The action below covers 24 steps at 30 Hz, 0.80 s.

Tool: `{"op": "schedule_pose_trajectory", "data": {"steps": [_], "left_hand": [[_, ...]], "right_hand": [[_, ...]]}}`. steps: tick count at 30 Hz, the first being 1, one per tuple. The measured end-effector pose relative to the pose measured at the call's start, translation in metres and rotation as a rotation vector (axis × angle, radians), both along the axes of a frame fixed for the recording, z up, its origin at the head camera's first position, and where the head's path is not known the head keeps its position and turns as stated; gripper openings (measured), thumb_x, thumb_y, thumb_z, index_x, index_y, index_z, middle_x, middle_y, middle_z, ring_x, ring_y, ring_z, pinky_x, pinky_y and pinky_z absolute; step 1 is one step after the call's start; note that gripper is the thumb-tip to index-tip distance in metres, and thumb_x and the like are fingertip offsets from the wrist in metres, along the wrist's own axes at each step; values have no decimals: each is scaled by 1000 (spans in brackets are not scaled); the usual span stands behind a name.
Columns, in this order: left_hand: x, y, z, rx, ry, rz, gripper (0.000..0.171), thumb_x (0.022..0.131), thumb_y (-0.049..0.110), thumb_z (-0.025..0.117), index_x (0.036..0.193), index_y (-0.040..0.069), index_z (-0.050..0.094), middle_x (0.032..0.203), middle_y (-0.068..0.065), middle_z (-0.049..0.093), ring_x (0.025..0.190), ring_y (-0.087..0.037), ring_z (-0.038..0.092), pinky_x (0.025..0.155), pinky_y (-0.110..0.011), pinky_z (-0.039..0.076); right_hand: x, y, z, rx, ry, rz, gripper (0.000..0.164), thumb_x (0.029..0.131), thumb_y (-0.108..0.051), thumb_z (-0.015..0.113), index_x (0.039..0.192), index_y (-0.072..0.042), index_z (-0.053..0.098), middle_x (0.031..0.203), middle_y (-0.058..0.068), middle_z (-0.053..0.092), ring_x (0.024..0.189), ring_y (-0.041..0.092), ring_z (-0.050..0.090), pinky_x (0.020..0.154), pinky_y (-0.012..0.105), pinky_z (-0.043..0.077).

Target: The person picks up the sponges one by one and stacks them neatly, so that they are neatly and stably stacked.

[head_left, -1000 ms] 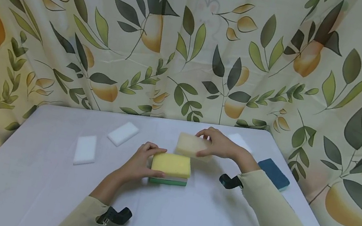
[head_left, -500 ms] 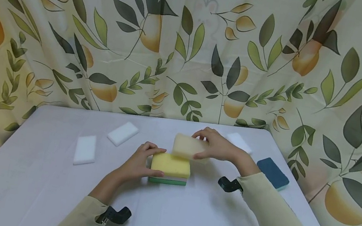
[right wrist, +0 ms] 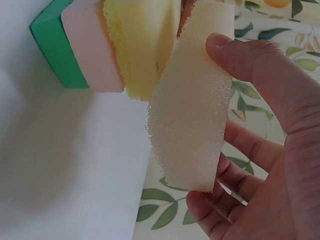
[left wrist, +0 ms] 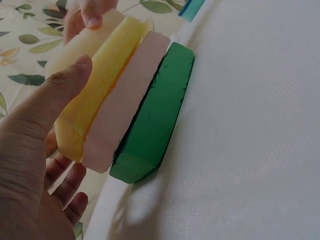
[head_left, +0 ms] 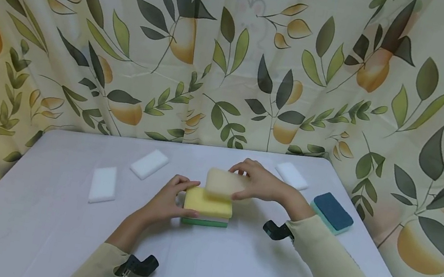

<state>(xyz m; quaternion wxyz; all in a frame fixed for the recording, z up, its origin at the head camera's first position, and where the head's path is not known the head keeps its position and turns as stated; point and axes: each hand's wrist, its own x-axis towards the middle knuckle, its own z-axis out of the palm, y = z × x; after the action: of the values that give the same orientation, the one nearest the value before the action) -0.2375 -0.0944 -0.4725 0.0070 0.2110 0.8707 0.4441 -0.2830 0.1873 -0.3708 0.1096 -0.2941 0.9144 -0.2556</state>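
Observation:
A stack stands mid-table: a green sponge [head_left: 204, 223] at the bottom, a pale pinkish sponge [left wrist: 131, 100] on it, and a yellow sponge [head_left: 206, 205] on top. My left hand [head_left: 169, 198] grips the yellow sponge at its left end, thumb in front and fingers behind. With thumb and fingers, my right hand [head_left: 261, 182] pinches a cream, porous sponge [head_left: 223, 183] by its right end. That cream sponge overlaps the back of the yellow one in the head view. From the right wrist, its coarse long side [right wrist: 190, 110] shows close beside the yellow sponge.
Two white sponge blocks [head_left: 104, 184] [head_left: 149, 164] lie on the left of the white-covered table [head_left: 46, 226]. A third white block [head_left: 292, 175] lies at the back right, behind a dark blue and teal sponge [head_left: 333, 211]. A leaf-patterned curtain [head_left: 228, 100] hangs along the far edge.
My right hand has carried the cream sponge left and slightly nearer, from behind the stack to overlapping its top in view. My left hand keeps its grip on the yellow sponge.

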Motion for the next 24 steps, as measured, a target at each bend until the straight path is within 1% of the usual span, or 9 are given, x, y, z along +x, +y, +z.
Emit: {"op": "schedule_pose_trajectory", "data": {"steps": [10,17,24], "left_hand": [[-1,-2,-4,7,-21,4,80,69,36,90,140,16,56,125,-3,48,112,-20,50,93,-41,44],[-1,-1,-3,11,-29,7,80,69,38,90,139,15,57,125,-3,49,111,-18,51,93,-39,45],[-1,-1,-4,18,-32,11,82,68,36,90,138,11,56,125,-2,50,110,-18,52,92,-40,45]], "right_hand": [[6,-7,-2,-7,17,36,63,73,-40,84,126,-16,62,112,3,54,106,20,46,88,36,42],[9,-12,-1,-15,11,48,64,73,-43,84,126,-16,62,112,3,54,107,20,46,89,37,42],[12,-16,-2,-10,6,57,65,72,-44,85,127,-18,61,113,2,54,107,19,46,89,37,43]]}}
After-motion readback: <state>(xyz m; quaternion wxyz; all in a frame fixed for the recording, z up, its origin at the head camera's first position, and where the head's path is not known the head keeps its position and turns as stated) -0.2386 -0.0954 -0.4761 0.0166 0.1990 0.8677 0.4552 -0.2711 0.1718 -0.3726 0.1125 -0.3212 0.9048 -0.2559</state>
